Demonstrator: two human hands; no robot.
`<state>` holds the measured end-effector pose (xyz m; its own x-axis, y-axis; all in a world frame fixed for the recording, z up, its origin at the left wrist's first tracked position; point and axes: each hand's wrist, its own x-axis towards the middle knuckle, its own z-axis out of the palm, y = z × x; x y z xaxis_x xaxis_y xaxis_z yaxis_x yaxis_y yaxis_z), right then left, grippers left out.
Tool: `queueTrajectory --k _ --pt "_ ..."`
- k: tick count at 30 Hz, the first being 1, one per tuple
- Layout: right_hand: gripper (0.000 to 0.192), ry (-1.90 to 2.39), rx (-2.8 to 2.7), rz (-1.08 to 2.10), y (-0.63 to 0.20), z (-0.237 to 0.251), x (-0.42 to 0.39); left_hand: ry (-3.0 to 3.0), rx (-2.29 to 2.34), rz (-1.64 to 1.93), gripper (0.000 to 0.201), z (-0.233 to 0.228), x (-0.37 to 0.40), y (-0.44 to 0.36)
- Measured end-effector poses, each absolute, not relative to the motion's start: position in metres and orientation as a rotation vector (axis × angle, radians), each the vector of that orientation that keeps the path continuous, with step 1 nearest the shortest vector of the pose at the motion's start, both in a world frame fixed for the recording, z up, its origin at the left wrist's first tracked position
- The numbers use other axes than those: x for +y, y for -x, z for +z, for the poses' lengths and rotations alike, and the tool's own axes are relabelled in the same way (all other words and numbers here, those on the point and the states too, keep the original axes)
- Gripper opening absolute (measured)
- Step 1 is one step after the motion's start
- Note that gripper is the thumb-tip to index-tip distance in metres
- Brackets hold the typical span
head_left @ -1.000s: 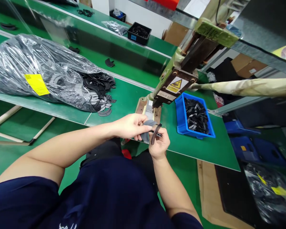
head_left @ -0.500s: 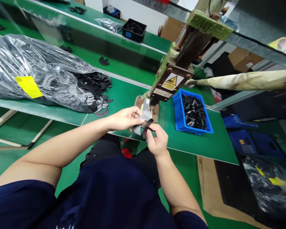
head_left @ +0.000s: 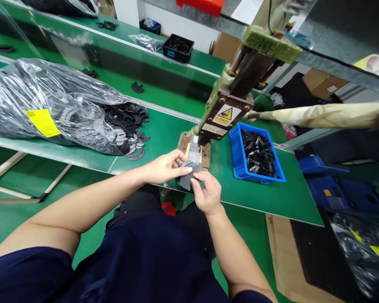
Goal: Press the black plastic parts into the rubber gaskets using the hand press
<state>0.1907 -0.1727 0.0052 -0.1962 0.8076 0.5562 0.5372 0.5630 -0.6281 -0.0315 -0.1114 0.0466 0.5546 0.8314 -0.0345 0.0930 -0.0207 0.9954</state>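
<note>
Several thin curved grey pieces [head_left: 186,180] are gathered between my hands, just in front of a hand press [head_left: 221,113]. My left hand [head_left: 166,167] pinches them from the left, thumb on top. From the right, my right hand [head_left: 207,190] closes thumb and fingers on the edge of the same pieces. Behind the hands, the press base [head_left: 206,155] sits on the green bench. More curved dark pieces [head_left: 129,139] spill out of a clear plastic bag [head_left: 50,101] on the left.
A blue bin [head_left: 240,168] of small black parts stands right of the press. The press's long pale handle [head_left: 328,115] reaches out to the right. Across the conveyor stands a black tray [head_left: 173,52]. The bench's front edge [head_left: 255,206] runs below my hands.
The dark curved piece held upright apart in my right hand is now against the grey pieces in my left. My hands are closer together, and the view has shifted slightly.
</note>
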Motion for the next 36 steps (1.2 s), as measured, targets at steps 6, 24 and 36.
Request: queueTrajectory --k 6,24,36 --pt "0.039 1.225 -1.738 0.418 -0.208 -0.015 -0.165 -1.083 1.006 0.821 0.045 0.008 -0.049 0.043" --pt "0.016 1.555 -1.55 0.199 -0.312 -0.003 -0.183 -0.983 1.426 1.055 0.017 -0.043 0.146 0.021" --pt "0.032 2.196 -1.369 -0.046 -0.454 0.033 -0.103 -1.571 1.42 0.8 0.037 -0.073 0.041 0.034"
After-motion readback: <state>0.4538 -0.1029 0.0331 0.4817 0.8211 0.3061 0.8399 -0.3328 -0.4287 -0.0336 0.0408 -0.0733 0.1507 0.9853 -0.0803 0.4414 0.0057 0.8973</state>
